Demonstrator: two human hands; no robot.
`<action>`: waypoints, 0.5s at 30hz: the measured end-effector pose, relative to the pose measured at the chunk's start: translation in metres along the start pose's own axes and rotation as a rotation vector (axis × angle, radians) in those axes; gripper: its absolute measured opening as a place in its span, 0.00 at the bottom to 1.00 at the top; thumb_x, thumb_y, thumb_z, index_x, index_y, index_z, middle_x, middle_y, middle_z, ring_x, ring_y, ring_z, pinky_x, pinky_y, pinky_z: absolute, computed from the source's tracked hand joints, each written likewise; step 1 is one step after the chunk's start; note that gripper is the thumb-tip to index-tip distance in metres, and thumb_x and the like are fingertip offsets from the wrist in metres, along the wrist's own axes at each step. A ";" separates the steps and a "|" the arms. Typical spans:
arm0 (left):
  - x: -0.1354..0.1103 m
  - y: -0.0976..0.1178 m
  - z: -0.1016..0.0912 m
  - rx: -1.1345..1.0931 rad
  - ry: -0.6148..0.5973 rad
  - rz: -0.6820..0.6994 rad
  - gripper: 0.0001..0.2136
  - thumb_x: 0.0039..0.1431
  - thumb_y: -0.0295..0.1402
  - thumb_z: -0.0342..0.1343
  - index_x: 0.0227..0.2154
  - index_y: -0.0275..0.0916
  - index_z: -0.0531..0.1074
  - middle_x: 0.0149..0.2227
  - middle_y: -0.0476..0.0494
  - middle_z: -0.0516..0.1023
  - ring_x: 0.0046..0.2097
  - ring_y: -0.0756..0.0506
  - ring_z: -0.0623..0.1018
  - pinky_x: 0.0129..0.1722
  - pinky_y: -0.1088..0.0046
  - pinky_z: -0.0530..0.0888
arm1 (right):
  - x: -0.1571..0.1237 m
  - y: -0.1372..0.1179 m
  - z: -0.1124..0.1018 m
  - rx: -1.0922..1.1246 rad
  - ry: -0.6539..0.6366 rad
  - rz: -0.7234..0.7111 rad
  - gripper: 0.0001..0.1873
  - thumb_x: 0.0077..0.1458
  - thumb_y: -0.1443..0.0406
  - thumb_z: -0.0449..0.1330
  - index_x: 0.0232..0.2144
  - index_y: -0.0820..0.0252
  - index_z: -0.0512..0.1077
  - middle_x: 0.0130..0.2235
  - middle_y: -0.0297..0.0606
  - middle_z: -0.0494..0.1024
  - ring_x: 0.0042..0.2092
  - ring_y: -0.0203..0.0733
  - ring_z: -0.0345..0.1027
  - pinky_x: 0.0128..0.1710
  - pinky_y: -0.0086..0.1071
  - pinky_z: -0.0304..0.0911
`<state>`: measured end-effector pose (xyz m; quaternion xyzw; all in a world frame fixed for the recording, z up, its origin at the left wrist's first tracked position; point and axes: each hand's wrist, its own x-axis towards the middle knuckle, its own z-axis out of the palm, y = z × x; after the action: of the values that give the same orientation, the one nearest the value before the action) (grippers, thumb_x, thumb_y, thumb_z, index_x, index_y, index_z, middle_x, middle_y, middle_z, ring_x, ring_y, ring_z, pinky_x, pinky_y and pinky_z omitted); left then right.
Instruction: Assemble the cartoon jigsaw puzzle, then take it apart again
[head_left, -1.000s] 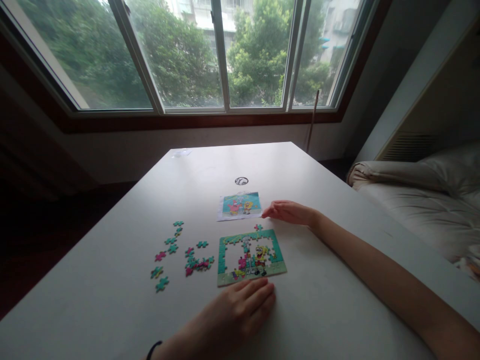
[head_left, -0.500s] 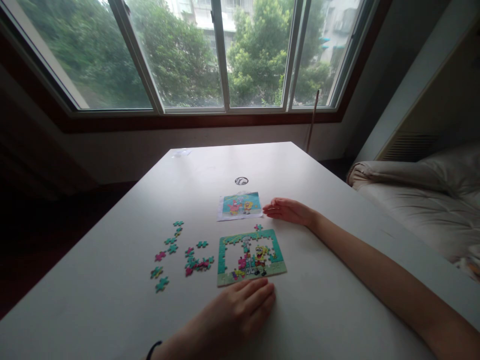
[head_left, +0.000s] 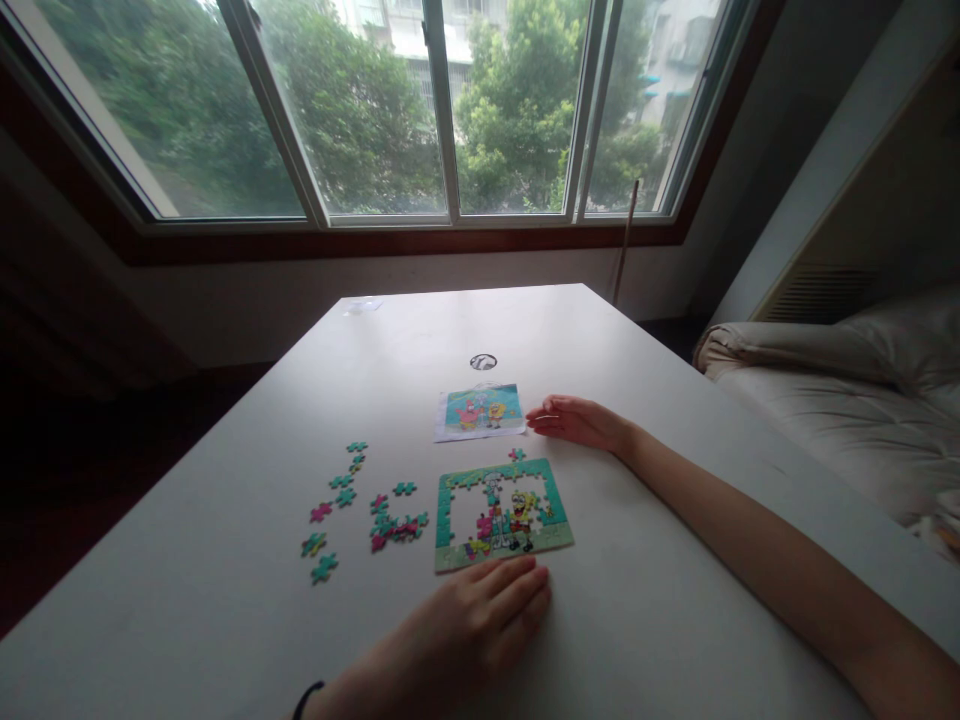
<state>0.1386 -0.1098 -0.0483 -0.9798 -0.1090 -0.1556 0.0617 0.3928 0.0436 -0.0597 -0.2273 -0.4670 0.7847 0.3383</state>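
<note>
The half-filled puzzle (head_left: 502, 515) lies on the counter (head_left: 225, 600), toward its near edge. The left hand (head_left: 480, 625) lies flat with fingers together, the tips touching the puzzle's near border. The right hand (head_left: 577, 420), loosely flat and holding nothing, rests beside the reference picture (head_left: 480, 411). Filling the gaps calls for fetching loose pieces (head_left: 360, 505) from nearer the left edge.

Nothing can be read here, neither lettering, number nor brand. The half-built jigsaw puzzle (head_left: 502, 515) and the small reference picture (head_left: 480, 411) show only cartoon figures. The round mark (head_left: 483, 361) on the table (head_left: 225, 600) is too small to make out.
</note>
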 end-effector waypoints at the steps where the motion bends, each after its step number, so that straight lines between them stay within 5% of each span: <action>1: 0.000 0.000 0.000 0.000 0.000 -0.001 0.12 0.62 0.24 0.44 0.46 0.29 0.67 0.48 0.40 0.72 0.49 0.42 0.72 0.45 0.68 0.74 | 0.000 0.000 0.000 0.001 -0.001 0.000 0.06 0.56 0.63 0.52 0.31 0.60 0.66 0.46 0.39 0.73 0.49 0.39 0.66 0.56 0.38 0.50; 15: -0.002 0.000 0.002 -0.017 0.006 -0.006 0.12 0.62 0.24 0.44 0.46 0.29 0.67 0.48 0.40 0.73 0.50 0.43 0.71 0.47 0.68 0.73 | 0.001 0.000 0.000 -0.017 0.029 0.009 0.05 0.54 0.63 0.54 0.32 0.59 0.66 0.45 0.39 0.74 0.48 0.38 0.67 0.56 0.39 0.51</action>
<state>0.1371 -0.1102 -0.0509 -0.9796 -0.1103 -0.1595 0.0532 0.3923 0.0438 -0.0596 -0.2435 -0.4676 0.7789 0.3398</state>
